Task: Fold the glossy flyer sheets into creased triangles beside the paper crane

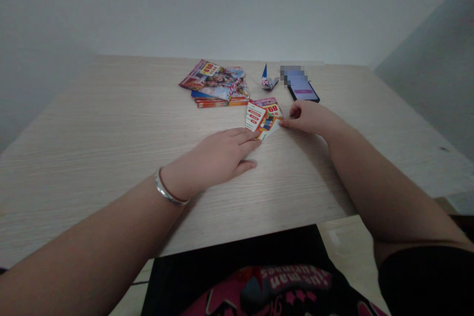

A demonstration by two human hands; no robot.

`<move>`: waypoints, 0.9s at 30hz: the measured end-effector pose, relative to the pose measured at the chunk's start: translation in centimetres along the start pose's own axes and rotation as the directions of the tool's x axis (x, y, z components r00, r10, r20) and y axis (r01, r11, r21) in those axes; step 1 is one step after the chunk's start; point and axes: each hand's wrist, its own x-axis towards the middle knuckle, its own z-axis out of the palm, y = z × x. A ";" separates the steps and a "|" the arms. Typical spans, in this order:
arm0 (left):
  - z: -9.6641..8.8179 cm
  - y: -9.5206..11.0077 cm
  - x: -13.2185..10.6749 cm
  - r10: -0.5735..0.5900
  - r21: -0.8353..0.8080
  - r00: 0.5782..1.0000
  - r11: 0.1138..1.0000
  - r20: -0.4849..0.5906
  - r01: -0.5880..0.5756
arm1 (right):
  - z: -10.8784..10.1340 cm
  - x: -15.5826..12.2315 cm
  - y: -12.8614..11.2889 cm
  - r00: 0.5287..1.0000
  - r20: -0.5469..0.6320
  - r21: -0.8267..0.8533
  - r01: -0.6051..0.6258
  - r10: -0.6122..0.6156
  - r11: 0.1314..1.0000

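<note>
The folded paper [267, 122] shows red, white and yellow printed panels.

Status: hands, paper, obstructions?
Left hand fingertips on folded paper; right hand at its right edge. Paper between both hands. Phone, paper stack beyond, not blocking.

Plain room, home or office unclear: pale wood-grain table [111, 148] against a whitish wall [237, 10].

Dim grey light, soft shadows, pixelated patches
</note>
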 end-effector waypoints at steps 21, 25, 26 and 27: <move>1.1 -0.3 -0.6 0.018 0.016 1.000 1.000 0.009 -0.019 | 1.4 -2.1 -4.2 0.907 -0.040 0.193 0.418 -0.418 0.888; 0.8 -0.5 -1.5 0.039 0.031 0.999 0.999 0.032 -0.040 | 1.6 -1.6 -4.1 0.908 0.006 0.157 0.413 -0.419 0.897; 0.6 -0.6 -1.7 0.039 0.030 0.998 0.999 0.051 -0.041 | 1.5 -1.5 -4.0 0.910 0.016 0.156 0.406 -0.414 0.900; 0.4 -0.8 -2.0 0.035 0.025 0.998 0.999 0.046 -0.036 | 1.5 -1.4 -3.8 0.911 0.022 0.156 0.403 -0.411 0.902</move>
